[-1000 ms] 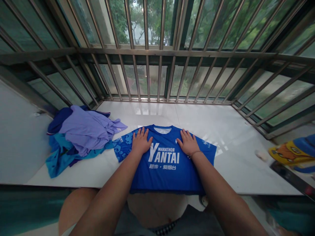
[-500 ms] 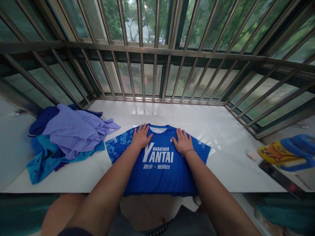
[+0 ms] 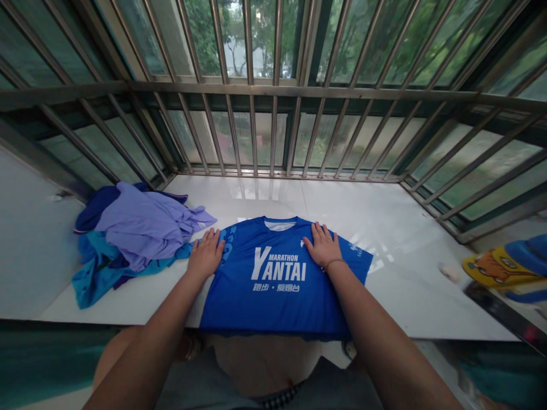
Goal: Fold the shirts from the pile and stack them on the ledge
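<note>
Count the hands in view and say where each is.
2. The left hand lies over the patterned sleeve of the blue shirt; the right hand lies on it near the other sleeve.

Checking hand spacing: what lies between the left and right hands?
The shirt, with its white lettering, spans from left hand to right hand in the head view.

Dim interior, daylight through windows [image 3: 262, 40], glare on white ledge [image 3: 410, 279], soft stretched edges

Head-worn view, forward and down
</note>
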`<control>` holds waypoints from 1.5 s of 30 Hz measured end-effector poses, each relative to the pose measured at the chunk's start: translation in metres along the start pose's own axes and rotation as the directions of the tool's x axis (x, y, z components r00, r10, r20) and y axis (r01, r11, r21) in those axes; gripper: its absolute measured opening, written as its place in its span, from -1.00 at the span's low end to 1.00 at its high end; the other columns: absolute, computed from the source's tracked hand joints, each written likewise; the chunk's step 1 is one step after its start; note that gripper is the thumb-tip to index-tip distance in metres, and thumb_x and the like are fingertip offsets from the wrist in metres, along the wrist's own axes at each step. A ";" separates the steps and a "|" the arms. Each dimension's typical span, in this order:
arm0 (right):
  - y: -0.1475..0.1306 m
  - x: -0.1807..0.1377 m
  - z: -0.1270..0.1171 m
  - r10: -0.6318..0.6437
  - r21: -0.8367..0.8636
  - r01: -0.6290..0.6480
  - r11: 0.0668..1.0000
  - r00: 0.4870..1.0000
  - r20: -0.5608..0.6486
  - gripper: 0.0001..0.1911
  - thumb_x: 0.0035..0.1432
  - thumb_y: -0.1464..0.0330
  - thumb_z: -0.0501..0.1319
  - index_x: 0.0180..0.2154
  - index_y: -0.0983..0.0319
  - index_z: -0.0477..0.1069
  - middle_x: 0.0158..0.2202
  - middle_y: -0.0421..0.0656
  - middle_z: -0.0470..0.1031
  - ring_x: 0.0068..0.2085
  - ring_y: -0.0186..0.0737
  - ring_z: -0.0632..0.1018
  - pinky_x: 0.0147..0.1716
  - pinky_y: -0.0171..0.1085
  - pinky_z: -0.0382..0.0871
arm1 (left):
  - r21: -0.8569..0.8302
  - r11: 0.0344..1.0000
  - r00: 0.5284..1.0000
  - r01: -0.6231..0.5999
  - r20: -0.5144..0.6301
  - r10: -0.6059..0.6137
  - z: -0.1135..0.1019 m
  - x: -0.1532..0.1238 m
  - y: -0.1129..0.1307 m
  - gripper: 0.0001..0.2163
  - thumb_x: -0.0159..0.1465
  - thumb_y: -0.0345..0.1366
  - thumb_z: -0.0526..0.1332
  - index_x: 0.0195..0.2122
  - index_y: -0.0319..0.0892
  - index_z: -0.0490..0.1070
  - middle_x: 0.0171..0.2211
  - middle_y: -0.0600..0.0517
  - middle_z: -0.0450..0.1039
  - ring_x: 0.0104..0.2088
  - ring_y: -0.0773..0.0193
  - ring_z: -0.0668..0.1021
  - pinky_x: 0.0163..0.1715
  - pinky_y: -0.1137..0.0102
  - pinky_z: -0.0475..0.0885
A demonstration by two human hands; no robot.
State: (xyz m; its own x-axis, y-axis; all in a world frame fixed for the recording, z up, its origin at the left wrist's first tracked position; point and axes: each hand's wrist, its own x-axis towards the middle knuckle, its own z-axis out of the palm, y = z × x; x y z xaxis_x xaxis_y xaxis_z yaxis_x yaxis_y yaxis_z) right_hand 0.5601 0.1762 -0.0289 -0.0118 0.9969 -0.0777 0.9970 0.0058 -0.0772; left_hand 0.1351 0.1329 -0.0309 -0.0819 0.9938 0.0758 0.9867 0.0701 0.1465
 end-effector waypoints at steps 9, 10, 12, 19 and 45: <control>-0.001 0.000 -0.004 0.015 0.003 -0.015 1.000 1.000 0.025 -0.16 0.54 -0.10 -0.24 0.62 0.19 -0.10 0.66 -0.08 -0.16 0.63 0.06 -0.07 0.54 0.24 -0.14 | 0.064 0.998 0.988 -0.025 0.156 0.015 -0.012 0.007 -0.017 -0.34 0.59 0.05 -0.21 0.63 -0.08 0.01 0.64 -0.08 -0.09 0.62 0.00 0.05 0.55 -0.18 -0.01; -0.001 0.000 -0.004 0.016 0.004 -0.016 1.000 1.000 0.025 -0.16 0.54 -0.09 -0.24 0.63 0.19 -0.10 0.66 -0.09 -0.17 0.63 0.06 -0.07 0.54 0.25 -0.14 | 0.068 0.998 0.986 -0.013 0.167 0.002 -0.013 0.008 -0.015 -0.33 0.58 0.07 -0.20 0.63 -0.09 0.01 0.64 -0.10 -0.11 0.62 -0.03 0.04 0.54 -0.21 -0.01; -0.002 0.001 -0.003 0.018 0.004 -0.018 1.000 1.000 0.024 -0.16 0.55 -0.09 -0.23 0.63 0.18 -0.10 0.66 -0.08 -0.17 0.63 0.06 -0.08 0.54 0.25 -0.14 | 0.078 0.997 0.984 0.024 0.176 -0.038 -0.015 0.010 -0.005 -0.31 0.58 0.09 -0.20 0.62 -0.15 0.04 0.63 -0.17 -0.10 0.61 -0.13 0.05 0.51 -0.29 0.01; -0.003 0.000 -0.005 0.020 -0.007 -0.019 1.000 0.999 0.034 -0.16 0.56 -0.09 -0.24 0.63 0.19 -0.12 0.66 -0.05 -0.17 0.63 0.04 -0.09 0.54 0.24 -0.16 | 0.001 0.971 0.970 -0.237 0.052 0.237 -0.018 0.037 0.109 -0.32 0.58 0.06 -0.20 0.60 -0.19 0.09 0.64 -0.16 -0.13 0.62 -0.09 0.01 0.56 -0.18 -0.05; -0.005 -0.004 -0.008 0.035 -0.025 -0.034 0.999 0.998 0.049 -0.20 0.56 -0.03 -0.20 0.63 0.17 -0.13 0.66 -0.10 -0.18 0.64 0.01 -0.09 0.55 0.20 -0.21 | -0.187 0.849 0.849 -0.494 0.106 0.517 0.040 0.047 0.253 -0.32 0.57 0.10 -0.18 0.63 -0.04 0.02 0.63 -0.04 -0.04 0.62 -0.01 0.04 0.58 -0.13 -0.11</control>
State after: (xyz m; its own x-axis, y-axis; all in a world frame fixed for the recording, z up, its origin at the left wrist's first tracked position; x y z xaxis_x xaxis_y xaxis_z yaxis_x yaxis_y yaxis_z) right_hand 0.5558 0.1729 -0.0205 0.0194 0.9915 -0.1285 0.9984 -0.0260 -0.0497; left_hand 0.3862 0.2006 -0.0302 0.4554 0.8896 0.0358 0.8524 -0.4472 0.2711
